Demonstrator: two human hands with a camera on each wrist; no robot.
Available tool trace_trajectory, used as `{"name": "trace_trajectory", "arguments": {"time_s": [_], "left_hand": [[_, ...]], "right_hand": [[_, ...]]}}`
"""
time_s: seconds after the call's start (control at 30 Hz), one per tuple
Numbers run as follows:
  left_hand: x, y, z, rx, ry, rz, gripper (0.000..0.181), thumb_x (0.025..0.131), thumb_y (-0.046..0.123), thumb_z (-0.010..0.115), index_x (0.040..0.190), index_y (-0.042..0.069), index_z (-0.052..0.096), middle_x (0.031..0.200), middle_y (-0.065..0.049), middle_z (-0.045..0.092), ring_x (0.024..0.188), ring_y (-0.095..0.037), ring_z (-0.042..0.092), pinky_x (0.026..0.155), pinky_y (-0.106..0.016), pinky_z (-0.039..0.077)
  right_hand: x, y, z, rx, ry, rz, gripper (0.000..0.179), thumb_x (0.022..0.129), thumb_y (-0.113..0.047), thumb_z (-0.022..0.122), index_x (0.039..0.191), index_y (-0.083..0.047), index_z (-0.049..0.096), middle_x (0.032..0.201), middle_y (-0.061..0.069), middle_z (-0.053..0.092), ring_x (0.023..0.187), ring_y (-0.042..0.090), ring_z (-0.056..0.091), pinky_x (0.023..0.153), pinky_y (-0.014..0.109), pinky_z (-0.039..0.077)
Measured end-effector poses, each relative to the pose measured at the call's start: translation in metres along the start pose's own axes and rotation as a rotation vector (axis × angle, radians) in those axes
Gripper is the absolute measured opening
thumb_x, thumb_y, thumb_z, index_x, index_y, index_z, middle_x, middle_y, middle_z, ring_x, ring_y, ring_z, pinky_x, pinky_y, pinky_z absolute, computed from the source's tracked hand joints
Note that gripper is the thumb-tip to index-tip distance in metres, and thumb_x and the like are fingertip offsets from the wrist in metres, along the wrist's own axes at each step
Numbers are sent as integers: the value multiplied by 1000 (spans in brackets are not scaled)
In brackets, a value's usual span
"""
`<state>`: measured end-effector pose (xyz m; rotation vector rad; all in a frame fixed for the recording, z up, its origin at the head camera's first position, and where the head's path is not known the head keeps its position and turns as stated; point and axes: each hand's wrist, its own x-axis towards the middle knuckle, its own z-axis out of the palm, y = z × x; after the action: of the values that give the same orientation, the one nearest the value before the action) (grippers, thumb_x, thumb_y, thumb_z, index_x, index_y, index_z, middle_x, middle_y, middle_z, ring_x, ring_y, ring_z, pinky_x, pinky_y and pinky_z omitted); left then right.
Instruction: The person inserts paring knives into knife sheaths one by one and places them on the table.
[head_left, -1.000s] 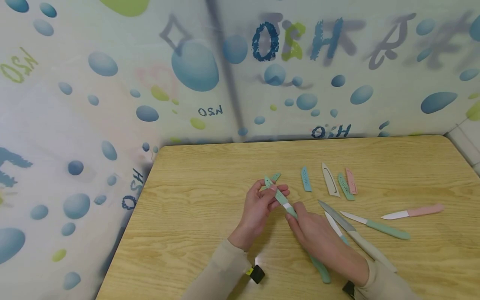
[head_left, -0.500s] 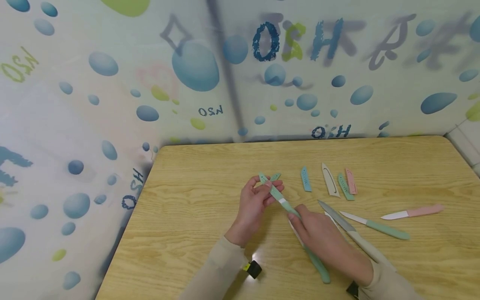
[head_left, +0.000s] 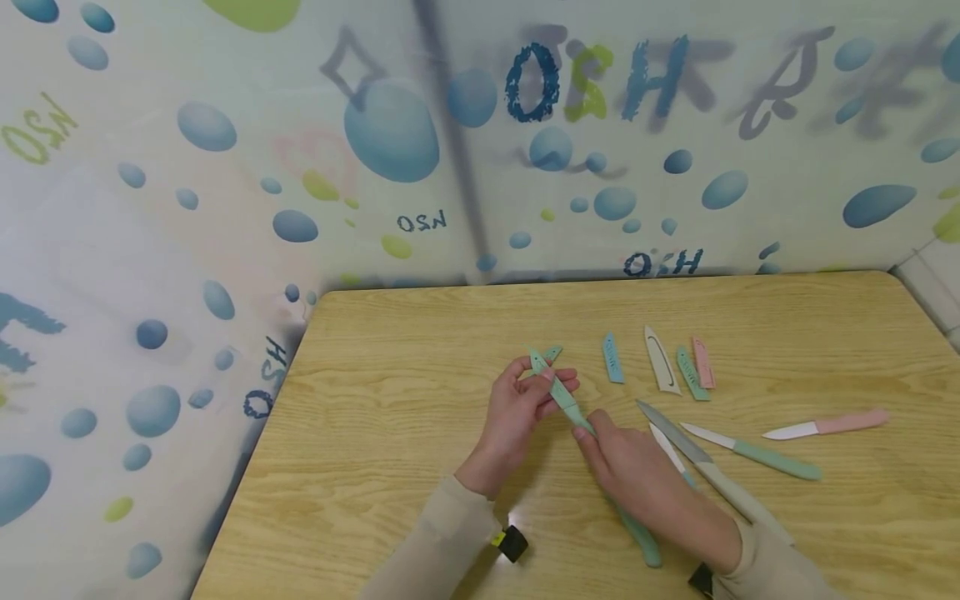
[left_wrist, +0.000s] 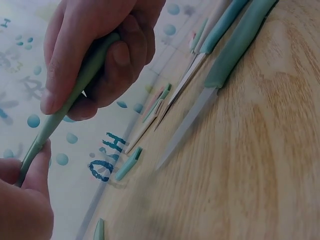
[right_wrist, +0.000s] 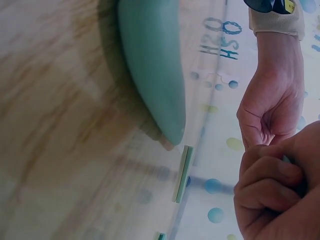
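My left hand [head_left: 512, 414] pinches a green blade cover [head_left: 560, 392] between thumb and fingers above the table. My right hand [head_left: 630, 468] grips the green handle of a knife [head_left: 582, 420], whose blade is inside that cover; no bare blade shows between handle and cover. In the left wrist view the handle [left_wrist: 70, 102] runs from the right fist to the left fingertips. A second green cover [head_left: 554, 353] lies on the table just behind my left fingers. Beneath my right hand lies another green-handled knife [head_left: 640, 537], partly hidden by it.
Right of my hands lie a beige-handled knife [head_left: 727, 487], a blue-handled one [head_left: 670, 452], a green one [head_left: 776, 458] and a pink one [head_left: 851, 422]. Farther back are a blue cover [head_left: 612, 358], a white cover [head_left: 662, 360], a green cover [head_left: 692, 375] and a pink cover [head_left: 702, 363].
The white strip of blade between handle and cover has disappeared as the two came together. Both hands shifted slightly left, then back right.
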<state>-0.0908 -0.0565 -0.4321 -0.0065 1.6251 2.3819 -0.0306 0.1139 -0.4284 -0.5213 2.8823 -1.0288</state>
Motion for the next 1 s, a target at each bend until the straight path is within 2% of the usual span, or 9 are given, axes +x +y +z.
{"name": "trace_trajectory", "arguments": {"time_s": [0.2,0.37,0.6,0.8,0.93,1.0], "left_hand": [[0,1,0,2,1,1,15,108,6,52,121,-1,54,119,-25,72,107,-25,74,95,-35,59],[1,1,-2,-6,4,-5,24,108,8,55,127,-6,53,123,-28,69,107,-27,74,94,-35,60],[4,3,-11,-12,69,-8,33,106,7,59,133,-11,55,105,-9,62,100,-27,72,87,-31,62],[6,7,-20,18,85,0,37,104,7,62,134,-13,55,103,-10,62,98,-30,73,85,-31,63],[5,10,-30,58,110,-8,37,102,6,65,133,-13,56,99,-9,63,94,-28,73,79,-28,63],[4,11,-34,76,119,-18,36,102,5,65,132,-12,57,100,-13,65,93,-29,73,76,-27,63]], "right_hand": [[0,0,0,8,1,-9,23,109,-18,55,87,-13,49,57,-11,35,43,1,30,37,20,28],[1,0,-1,10,-1,-9,23,110,-21,54,87,-14,51,58,-11,36,45,1,31,38,20,29],[1,2,-6,-20,-13,27,25,107,-35,59,100,-13,65,60,-11,46,50,4,40,43,22,35],[2,6,-13,-13,-68,94,35,108,-46,53,108,-14,66,62,-11,50,51,6,44,46,24,39],[2,8,-17,-20,-45,86,37,108,-48,51,106,-15,67,61,-11,48,52,7,43,47,25,38],[2,9,-19,-17,-23,73,35,108,-46,53,104,-15,68,62,-11,48,54,6,43,48,25,38]]}}
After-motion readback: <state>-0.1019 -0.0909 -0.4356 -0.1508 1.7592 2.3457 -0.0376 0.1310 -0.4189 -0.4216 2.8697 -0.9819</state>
